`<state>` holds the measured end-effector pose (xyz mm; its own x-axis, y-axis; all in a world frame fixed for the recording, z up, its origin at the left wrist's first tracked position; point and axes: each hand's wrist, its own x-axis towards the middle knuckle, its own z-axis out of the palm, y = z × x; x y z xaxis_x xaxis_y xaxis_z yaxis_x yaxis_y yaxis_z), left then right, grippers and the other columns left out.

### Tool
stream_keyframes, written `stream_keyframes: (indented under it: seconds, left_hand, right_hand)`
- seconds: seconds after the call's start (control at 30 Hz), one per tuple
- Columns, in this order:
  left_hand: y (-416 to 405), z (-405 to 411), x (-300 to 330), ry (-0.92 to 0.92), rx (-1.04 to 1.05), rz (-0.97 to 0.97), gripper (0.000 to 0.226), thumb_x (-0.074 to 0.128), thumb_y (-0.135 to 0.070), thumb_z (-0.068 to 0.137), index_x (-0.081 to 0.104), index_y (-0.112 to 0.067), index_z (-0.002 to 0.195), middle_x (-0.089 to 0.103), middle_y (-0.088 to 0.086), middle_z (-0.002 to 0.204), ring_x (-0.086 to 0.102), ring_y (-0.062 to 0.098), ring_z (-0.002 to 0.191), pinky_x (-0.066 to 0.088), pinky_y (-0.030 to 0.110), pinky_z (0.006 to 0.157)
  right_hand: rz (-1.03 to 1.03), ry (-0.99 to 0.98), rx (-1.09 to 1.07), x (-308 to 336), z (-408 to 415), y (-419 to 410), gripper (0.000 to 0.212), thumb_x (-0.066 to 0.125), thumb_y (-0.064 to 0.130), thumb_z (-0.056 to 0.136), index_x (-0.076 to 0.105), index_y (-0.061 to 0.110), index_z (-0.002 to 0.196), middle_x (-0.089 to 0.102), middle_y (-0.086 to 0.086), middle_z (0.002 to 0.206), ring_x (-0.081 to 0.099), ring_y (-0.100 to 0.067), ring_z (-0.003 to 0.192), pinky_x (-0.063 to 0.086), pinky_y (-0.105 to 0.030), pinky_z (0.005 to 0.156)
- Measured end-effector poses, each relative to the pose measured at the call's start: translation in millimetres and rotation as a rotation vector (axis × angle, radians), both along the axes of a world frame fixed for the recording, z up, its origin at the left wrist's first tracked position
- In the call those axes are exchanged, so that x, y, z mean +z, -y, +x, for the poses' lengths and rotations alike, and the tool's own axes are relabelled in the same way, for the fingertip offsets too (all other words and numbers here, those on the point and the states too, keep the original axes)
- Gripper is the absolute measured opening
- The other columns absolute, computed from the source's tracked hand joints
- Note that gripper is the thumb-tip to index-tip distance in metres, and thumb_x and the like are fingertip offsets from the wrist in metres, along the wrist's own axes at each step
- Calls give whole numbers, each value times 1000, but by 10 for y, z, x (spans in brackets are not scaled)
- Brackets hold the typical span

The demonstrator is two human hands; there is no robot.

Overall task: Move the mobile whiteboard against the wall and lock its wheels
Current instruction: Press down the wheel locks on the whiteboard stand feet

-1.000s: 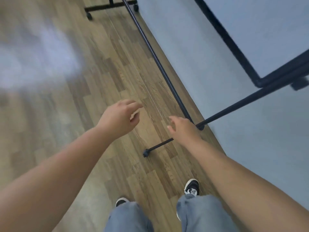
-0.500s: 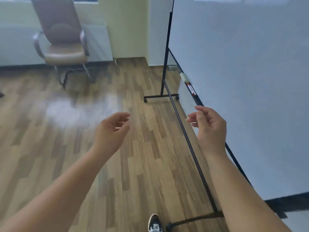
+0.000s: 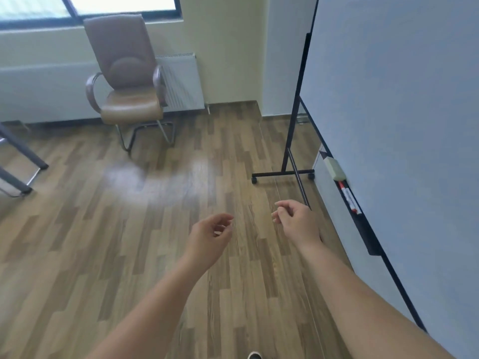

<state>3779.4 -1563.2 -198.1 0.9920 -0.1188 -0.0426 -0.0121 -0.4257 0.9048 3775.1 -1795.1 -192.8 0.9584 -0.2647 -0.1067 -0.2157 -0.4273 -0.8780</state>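
Observation:
The mobile whiteboard [image 3: 404,120] fills the right side, its black frame running away from me along the floor. Its far foot bar [image 3: 282,174] carries a small black wheel [image 3: 254,180] at the left end and another [image 3: 311,176] at the right. The marker tray [image 3: 363,224] holds an eraser [image 3: 334,167] and a red-capped marker [image 3: 348,196]. My left hand [image 3: 210,238] hangs over the wood floor with fingers loosely curled, holding nothing. My right hand [image 3: 298,222] is beside the lower crossbar, fingers curled, not touching the board.
A brown cantilever chair [image 3: 127,84] stands by the far wall under a window, next to a white radiator [image 3: 181,81]. Dark table legs [image 3: 18,161] show at the left edge. A wall corner [image 3: 282,55] lies just behind the board's far post.
My view has lifted from the near foot bar and my shoes up to the room and the board's far end. Both hands have risen and curled, away from the near bar.

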Motion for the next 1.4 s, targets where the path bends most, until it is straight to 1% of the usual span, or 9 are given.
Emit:
stream_keyframes:
  seconds: [0.17, 0.3, 0.43, 0.7, 0.8, 0.9, 1.03, 1.13, 1.4]
  left_hand:
    - [182, 1176, 4, -1, -32, 54, 21, 66, -18, 92, 69, -37, 101, 70, -14, 92, 64, -2, 82, 46, 12, 67]
    - [270, 2424, -203, 2, -39, 84, 19, 65, -18, 93, 70, -31, 106, 69, -16, 92, 61, -9, 83, 44, 5, 62]
    - [383, 3426, -447, -22, -75, 113, 21, 63, -20, 95, 71, -27, 112, 68, -14, 95, 62, -4, 85, 47, 10, 66]
    - [828, 5510, -1323, -22, -192, 145, 22, 63, -16, 94, 71, -27, 112, 69, -15, 96, 64, -1, 88, 53, 19, 77]
    - [1057, 6124, -1815, -1, -180, 113, 22, 64, -13, 94, 73, -23, 110, 71, -13, 95, 64, -1, 87, 55, 20, 76]
    - [1272, 6709, -2433, 4, -173, 127, 23, 64, -9, 92, 74, -20, 110, 72, -10, 94, 66, 2, 86, 56, 21, 75]
    - [1542, 7482, -3566, -3, -131, 127, 22, 66, -9, 91, 74, -24, 105, 71, -14, 92, 66, 3, 84, 55, 19, 71]
    - [1680, 7985, -4577, -3, -126, 109, 25, 65, -10, 92, 70, -33, 102, 70, -19, 92, 66, 3, 85, 53, 16, 70]
    - [1795, 8572, -6445, -10, -101, 104, 22, 66, -9, 91, 73, -26, 104, 71, -17, 91, 66, 1, 84, 53, 16, 68]
  right_hand:
    - [-114, -86, 61, -143, 1231, 205, 24, 57, 16, 107, 66, 15, 129, 74, -1, 111, 69, -17, 106, 60, -36, 91]
    - [-175, -115, 84, -403, 2393, 336, 25, 56, 19, 107, 65, 17, 131, 73, 0, 113, 68, -16, 104, 61, -33, 86]
    - [-244, -157, 95, -695, 3292, 440, 25, 57, 19, 107, 65, 19, 131, 72, 2, 115, 68, -14, 99, 59, -26, 78]
    - [-309, -282, 137, -1748, 5242, 626, 24, 56, 25, 108, 66, 20, 130, 72, 1, 111, 67, -12, 91, 59, -26, 72]
    - [-271, -351, 94, -2400, 5945, 728, 21, 57, 28, 108, 70, 17, 119, 73, 0, 105, 66, -14, 88, 49, -21, 60]
    - [-240, -456, 90, -3199, 6631, 838, 23, 58, 37, 106, 72, 19, 108, 73, 1, 94, 70, -18, 87, 61, -37, 76]
    - [-237, -573, 117, -4550, 7509, 1026, 27, 55, 44, 106, 69, 22, 97, 71, 1, 86, 69, -20, 80, 62, -43, 79]
    - [-257, -608, 159, -5637, 8037, 1124, 30, 55, 43, 107, 69, 20, 94, 70, 0, 84, 68, -21, 79, 61, -42, 81]
    - [-61, -718, 72, -7783, 8712, 1270, 32, 56, 34, 108, 70, 9, 95, 74, -11, 94, 72, -28, 90, 58, -41, 84]
